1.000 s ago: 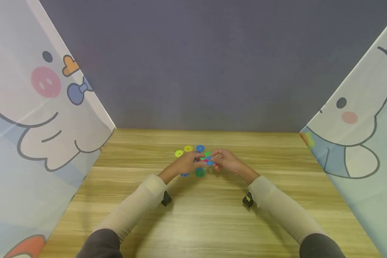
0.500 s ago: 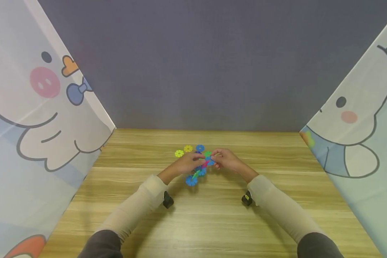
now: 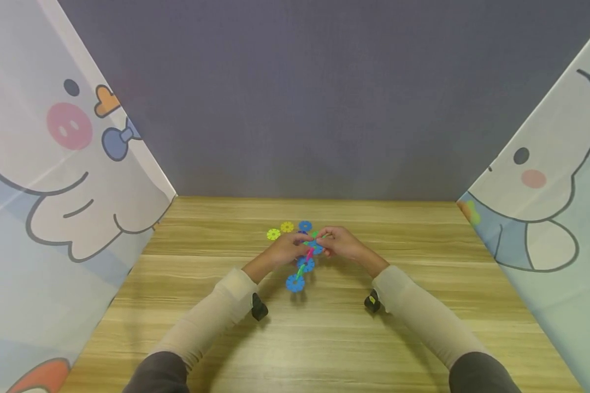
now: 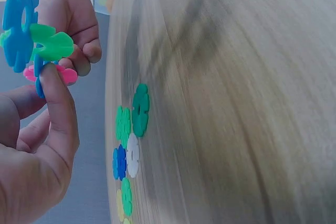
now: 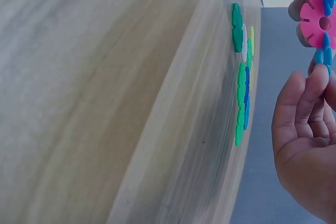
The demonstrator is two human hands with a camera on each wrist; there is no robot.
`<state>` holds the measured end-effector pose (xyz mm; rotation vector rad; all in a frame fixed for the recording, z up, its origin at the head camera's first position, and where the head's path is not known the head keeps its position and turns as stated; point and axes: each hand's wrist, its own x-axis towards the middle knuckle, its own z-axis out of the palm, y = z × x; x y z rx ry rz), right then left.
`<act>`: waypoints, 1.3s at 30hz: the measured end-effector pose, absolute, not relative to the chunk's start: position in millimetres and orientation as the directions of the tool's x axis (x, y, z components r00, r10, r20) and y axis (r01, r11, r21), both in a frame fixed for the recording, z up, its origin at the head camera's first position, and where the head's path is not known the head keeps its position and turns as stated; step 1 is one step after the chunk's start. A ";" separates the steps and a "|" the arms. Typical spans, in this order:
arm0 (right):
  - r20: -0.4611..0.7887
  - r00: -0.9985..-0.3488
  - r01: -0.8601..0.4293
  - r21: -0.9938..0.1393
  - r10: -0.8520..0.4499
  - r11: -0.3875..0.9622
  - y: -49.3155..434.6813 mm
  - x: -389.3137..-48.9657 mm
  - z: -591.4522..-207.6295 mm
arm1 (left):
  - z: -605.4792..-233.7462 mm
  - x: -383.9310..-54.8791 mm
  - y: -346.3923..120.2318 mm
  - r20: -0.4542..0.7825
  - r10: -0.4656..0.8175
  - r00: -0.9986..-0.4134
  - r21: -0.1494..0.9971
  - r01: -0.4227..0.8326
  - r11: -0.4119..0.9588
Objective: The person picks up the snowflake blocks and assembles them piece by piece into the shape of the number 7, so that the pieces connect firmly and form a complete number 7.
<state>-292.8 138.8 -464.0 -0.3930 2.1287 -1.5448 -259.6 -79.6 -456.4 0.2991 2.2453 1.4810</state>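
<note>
Both hands hold a chain of slotted snowflake discs above the table in the head view. The chain has a blue end disc [image 3: 295,283], a green disc [image 4: 53,44], another blue disc [image 3: 306,265], a pink disc [image 5: 315,22] and a further blue disc [image 5: 323,59]. My left hand [image 3: 287,248] pinches the chain at the middle blue disc, beside the pink one, with thumb and finger. My right hand [image 3: 343,243] pinches the blue disc beyond the pink one between thumb and fingertips. In the head view the fingers partly hide the joins.
Loose discs lie flat behind the hands: a yellow-green disc [image 3: 273,234], a yellow disc [image 3: 287,226] and a blue disc [image 3: 305,225]. A dark green disc [image 4: 140,110] and a white disc [image 4: 133,155] lie nearer. A grey wall [image 3: 295,109] rises behind the wooden table [image 3: 324,338].
The chain's blue and green end has come out from under my left hand and swung toward the front. Both hands stay close together with small shifts.
</note>
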 end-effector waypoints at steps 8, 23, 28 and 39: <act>-0.191 -0.859 0.015 -0.937 -0.475 0.349 133.2 -292.2 -463.7 | -456.6 -259.6 -87.9 -0.246 0.386 -0.889 0.921 -0.090 0.379; -0.034 -0.803 -0.428 -0.664 -0.596 0.614 133.6 -291.3 -477.2 | -464.2 -259.1 -115.1 -0.270 0.333 -0.904 0.919 -0.138 0.370; -0.039 -0.768 -0.472 -0.639 -0.639 0.607 130.9 -285.6 -478.9 | -463.1 -257.1 -121.9 -0.280 0.330 -0.901 0.921 -0.156 0.357; -0.036 -0.736 -0.589 -0.458 -0.676 0.666 117.5 -276.6 -487.8 | -464.3 -256.0 -124.4 -0.293 0.331 -0.897 0.928 -0.184 0.323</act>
